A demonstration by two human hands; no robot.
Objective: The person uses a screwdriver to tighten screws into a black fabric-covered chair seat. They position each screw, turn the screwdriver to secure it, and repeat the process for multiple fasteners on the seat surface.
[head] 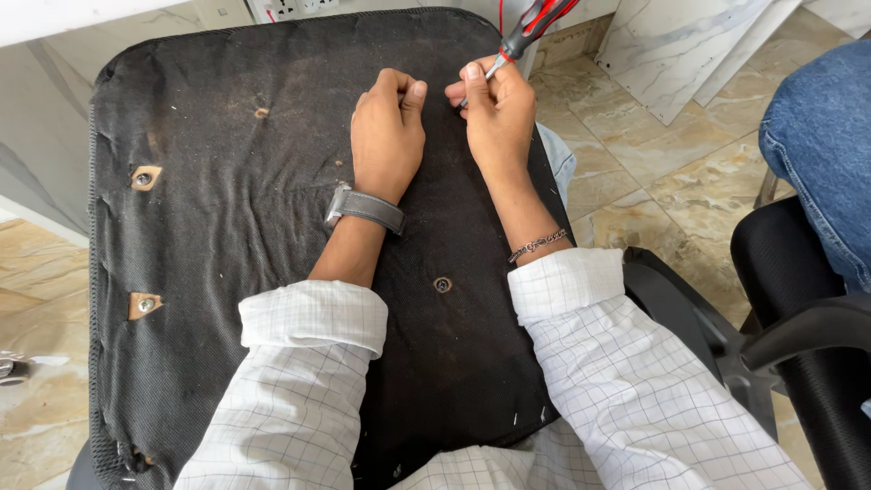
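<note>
Head view, looking down on an upturned chair seat [227, 272] lying across the person's lap, its black fabric underside up.

Right hand [497, 113]: grip closed around the shaft of a screwdriver [526, 34] with a red-and-black handle, tip angled down to the fabric near the far edge of the seat. The tip itself is hidden behind the fingers, so whether it sits in a screw head cannot be told.

Left hand [388, 127]: fingers curled into a narrow pinch just beside the right hand, pressing on the fabric at the same spot. It may hold something small; too hidden to say. A watch [365, 207] sits on that wrist, a chain bracelet [539, 243] on the other.

Fastening points on the seat:
- Near hole [443, 284], between the forearms: something metallic shows inside it.
- Two torn openings at the left side [145, 177] and [143, 305], each showing a metal insert; nothing mounted on them.
- Small hole toward the far left [261, 112], looks empty.

Judgement: no base plate or mechanism is on the seat, so the underside stands bare. Work appears centred on the far-right point only; the others look untouched at present. Early or middle stage, not more.

Surroundings: tiled floor [653, 172], a second black chair [807, 363] at right, and another person's knee in blue jeans [821, 136] beside it.
</note>
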